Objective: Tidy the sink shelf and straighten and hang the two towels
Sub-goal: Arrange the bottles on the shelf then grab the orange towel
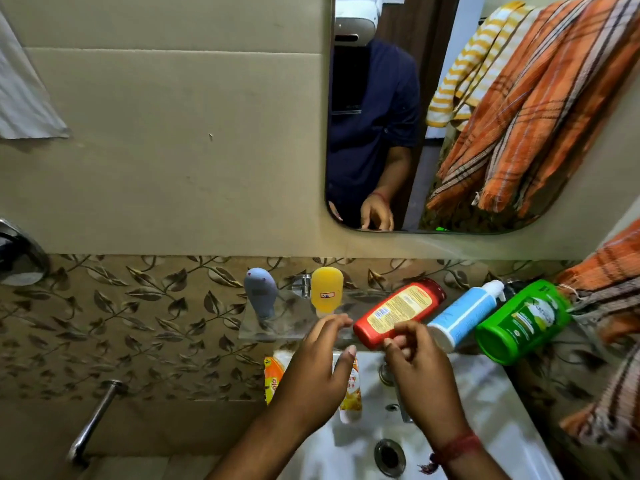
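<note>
Both hands hovered over the sink [485, 386], just before the glass shelf [277, 332]. The left hand [320, 368] was released, fingers spread; the right hand [417, 365] was loosely curled, grasping nothing, fingertips at the red bottle [398, 311]. The orange towel [602, 296] hung right of the shelf.

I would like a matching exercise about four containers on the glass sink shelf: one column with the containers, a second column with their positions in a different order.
Containers:
1. grey squeeze tube
2. yellow squeeze tube
3. red plastic bottle
4. green plastic bottle

Positions:
A. furthest right, next to the orange checked towel
B. furthest left
C. just behind the fingertips of the left hand
D. just behind the right hand

Pairs: 1-B, 2-C, 3-D, 4-A
</note>
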{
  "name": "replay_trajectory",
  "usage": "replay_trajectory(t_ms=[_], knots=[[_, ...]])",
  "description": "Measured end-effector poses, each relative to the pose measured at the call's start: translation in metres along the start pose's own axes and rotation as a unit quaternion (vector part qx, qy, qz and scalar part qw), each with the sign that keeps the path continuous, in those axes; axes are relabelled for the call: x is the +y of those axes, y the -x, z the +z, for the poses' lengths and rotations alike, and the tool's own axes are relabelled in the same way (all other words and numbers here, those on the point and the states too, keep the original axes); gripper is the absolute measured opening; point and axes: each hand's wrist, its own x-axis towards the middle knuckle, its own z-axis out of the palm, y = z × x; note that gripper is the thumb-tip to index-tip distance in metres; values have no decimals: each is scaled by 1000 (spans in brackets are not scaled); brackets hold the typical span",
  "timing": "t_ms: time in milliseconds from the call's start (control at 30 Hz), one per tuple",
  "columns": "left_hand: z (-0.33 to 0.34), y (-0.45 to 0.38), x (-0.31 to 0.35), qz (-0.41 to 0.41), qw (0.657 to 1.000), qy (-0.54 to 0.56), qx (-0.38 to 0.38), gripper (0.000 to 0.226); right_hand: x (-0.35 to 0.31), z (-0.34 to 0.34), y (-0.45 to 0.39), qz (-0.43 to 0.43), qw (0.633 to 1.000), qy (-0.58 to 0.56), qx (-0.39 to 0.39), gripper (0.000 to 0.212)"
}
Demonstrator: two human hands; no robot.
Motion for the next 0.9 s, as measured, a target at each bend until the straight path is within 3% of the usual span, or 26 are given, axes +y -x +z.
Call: replay_trajectory(t_ms=[200,367,500,700,900], knots=[[17,-39,16,-31,996,-51,-73,42,5,14,-2,89,990,-107,35,21],[23,-49,20,-75,995,-43,-39,29,1,17,-4,143,972,-182,43,19],[24,-45,21,-96,995,-9,-37,38,-2,20,-3,189,942,-278,14,21],[22,-33,23,-105,994,14,-23,55,-2,17,0,214,919,-330,-33,19],[21,-11,21,-70,997,14,6,57,2,11,11,159,946,-271,-74,19]])
